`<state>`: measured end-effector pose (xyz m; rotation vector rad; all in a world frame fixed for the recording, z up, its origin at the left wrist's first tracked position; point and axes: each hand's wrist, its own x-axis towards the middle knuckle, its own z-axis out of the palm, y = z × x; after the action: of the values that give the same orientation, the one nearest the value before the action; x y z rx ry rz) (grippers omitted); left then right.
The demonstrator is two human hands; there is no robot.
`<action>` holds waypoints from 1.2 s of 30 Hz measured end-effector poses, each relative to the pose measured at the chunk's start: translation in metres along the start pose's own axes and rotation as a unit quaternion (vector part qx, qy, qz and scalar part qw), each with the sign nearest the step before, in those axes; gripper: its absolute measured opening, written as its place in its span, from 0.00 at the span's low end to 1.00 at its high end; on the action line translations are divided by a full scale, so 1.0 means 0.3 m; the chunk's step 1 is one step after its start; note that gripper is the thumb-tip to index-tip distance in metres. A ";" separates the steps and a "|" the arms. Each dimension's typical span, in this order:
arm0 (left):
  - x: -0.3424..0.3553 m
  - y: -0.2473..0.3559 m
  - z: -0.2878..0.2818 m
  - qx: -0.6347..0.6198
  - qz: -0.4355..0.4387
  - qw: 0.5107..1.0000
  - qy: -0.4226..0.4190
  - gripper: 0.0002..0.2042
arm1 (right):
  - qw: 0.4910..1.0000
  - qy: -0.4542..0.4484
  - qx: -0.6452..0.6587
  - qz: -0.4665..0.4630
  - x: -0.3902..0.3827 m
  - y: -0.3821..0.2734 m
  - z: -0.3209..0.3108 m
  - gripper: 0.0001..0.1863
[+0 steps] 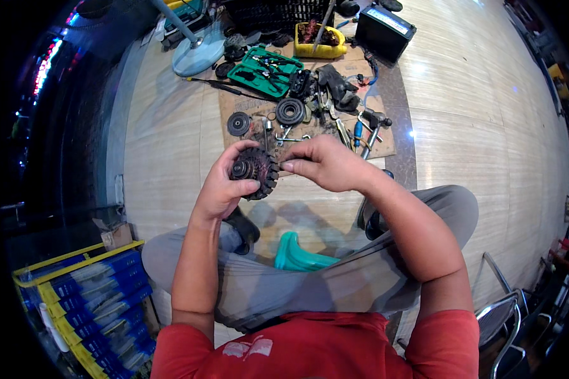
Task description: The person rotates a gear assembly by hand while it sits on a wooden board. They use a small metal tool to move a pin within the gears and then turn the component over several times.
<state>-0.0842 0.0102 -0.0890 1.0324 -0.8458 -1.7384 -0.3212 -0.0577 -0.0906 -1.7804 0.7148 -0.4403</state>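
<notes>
Mid-frame, your left hand point(217, 189), clasping the toothed rotor point(257, 171), should be bracing; your right hand point(327, 164) is pinching at the rim, on what I can't tell.

Red short-sleeved shirt point(335, 347) — pale chest print point(259, 347) — grey trousers point(322, 290), dark shoes point(244, 230).

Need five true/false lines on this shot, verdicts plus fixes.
1. The left hand holds a dark toothed part. True.
2. The green tool case is closed. False: it lies open, with tools showing.
3. A black box stands right of the yellow container. True.
4. The right hand is gloved. False: it is bare.
5. The hammer lies left of the tool case. False: it lies to the right.
</notes>
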 end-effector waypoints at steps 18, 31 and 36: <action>0.068 -0.055 -0.071 -0.008 0.166 0.932 0.323 0.15 | 0.981 0.001 -0.183 -0.061 -0.045 -0.045 0.078 0.10; 0.015 -0.003 -0.126 -0.105 0.204 0.953 0.199 0.15 | 0.980 0.029 -0.191 0.054 0.010 0.125 0.080 0.20; 0.003 -0.034 -0.030 -0.065 0.220 0.961 0.155 0.23 | 0.990 -0.023 -0.123 0.061 0.026 0.115 0.122 0.29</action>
<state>-0.0798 0.0121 -0.1020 0.9155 -0.6863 -1.2018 -0.3014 -0.0435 -0.1353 -1.9566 0.8696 -0.2364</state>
